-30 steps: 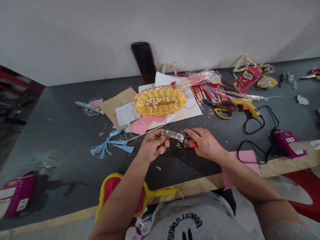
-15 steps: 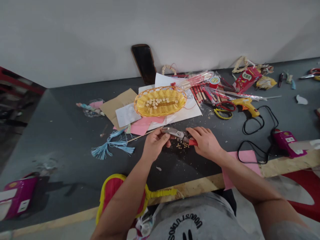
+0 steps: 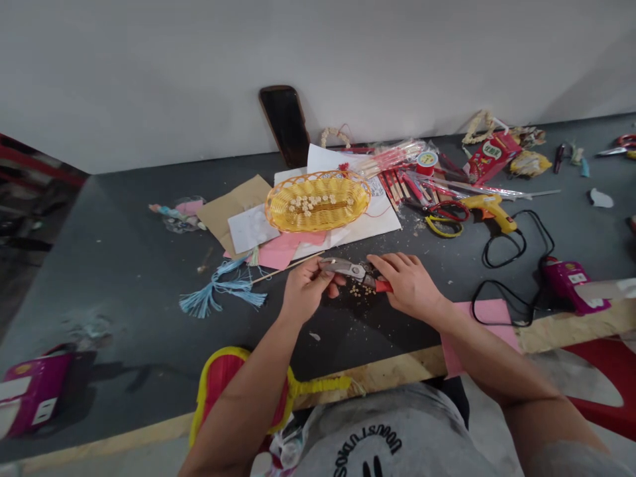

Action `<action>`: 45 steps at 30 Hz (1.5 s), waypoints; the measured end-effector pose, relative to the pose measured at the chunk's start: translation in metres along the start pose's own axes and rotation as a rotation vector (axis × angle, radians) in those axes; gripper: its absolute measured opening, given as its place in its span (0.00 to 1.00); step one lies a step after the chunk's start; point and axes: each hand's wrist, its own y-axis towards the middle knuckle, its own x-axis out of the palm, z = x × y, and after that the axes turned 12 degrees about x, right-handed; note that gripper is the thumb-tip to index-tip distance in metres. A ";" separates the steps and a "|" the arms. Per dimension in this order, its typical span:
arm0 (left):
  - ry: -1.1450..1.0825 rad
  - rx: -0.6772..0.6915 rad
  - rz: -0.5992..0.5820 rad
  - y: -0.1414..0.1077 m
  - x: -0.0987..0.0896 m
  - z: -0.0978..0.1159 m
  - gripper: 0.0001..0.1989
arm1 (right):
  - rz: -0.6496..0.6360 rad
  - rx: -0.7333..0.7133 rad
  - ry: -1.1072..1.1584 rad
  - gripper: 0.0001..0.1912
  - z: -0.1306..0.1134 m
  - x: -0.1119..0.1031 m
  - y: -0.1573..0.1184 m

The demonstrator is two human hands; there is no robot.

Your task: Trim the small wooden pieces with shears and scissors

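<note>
My right hand [image 3: 410, 281] is wrapped round the red handle of the pruning shears [image 3: 355, 270]. The shears' metal head points left, over the dark table. My left hand [image 3: 305, 290] is closed at the tip of the shears, pinching something too small to make out. Small tan pieces [image 3: 360, 290] lie scattered on the table beneath the shears. Beyond my hands, a yellow woven basket [image 3: 322, 218] holds small pale flower-like pieces [image 3: 308, 204]. A thin stick [image 3: 278, 271] reaches from near my left hand toward a blue tassel [image 3: 213, 291].
A phone [image 3: 285, 126] leans on the wall. Right of the basket are scissors [image 3: 444, 227], a yellow glue gun [image 3: 489, 211] with a looped black cord, and a red box [image 3: 491, 156]. A red and yellow fan-shaped piece [image 3: 226, 377] lies at the near edge.
The shears' jaws and handles have shifted slightly, and their head sits a little lower. Both hands keep nearly the same place.
</note>
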 end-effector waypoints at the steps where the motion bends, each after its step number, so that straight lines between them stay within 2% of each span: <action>1: -0.016 -0.007 -0.003 0.000 0.000 -0.001 0.11 | -0.005 -0.001 0.009 0.32 0.000 0.000 0.000; 11: -0.044 -0.032 0.037 -0.001 0.005 -0.002 0.13 | -0.036 0.023 0.029 0.26 0.000 0.001 -0.002; 17: 0.067 -0.019 0.122 -0.002 0.005 -0.004 0.13 | 0.008 0.027 -0.023 0.31 -0.001 0.002 0.001; 22: -0.053 -0.053 0.032 0.000 0.001 -0.001 0.12 | -0.016 -0.013 -0.023 0.33 0.000 -0.001 0.001; 26: -0.242 -0.184 -0.026 0.002 -0.001 0.004 0.16 | -0.038 -0.034 -0.008 0.33 0.004 -0.004 0.002; 32: -0.325 -0.254 -0.053 0.001 0.000 0.010 0.20 | -0.046 -0.066 0.049 0.32 0.007 -0.001 0.001; 36: -0.323 -0.241 -0.035 0.001 0.001 0.009 0.20 | -0.060 -0.051 0.086 0.30 0.005 0.002 -0.002; 39: -0.270 -0.177 -0.012 0.002 0.002 0.003 0.19 | -0.072 -0.011 0.082 0.29 0.003 0.002 -0.002; 42: -0.145 -0.077 0.019 0.002 0.004 -0.002 0.16 | -0.054 0.025 0.037 0.28 0.002 0.002 0.000; 45: 0.019 -0.040 0.082 0.001 0.005 -0.002 0.13 | -0.016 0.037 -0.013 0.30 0.001 0.002 0.002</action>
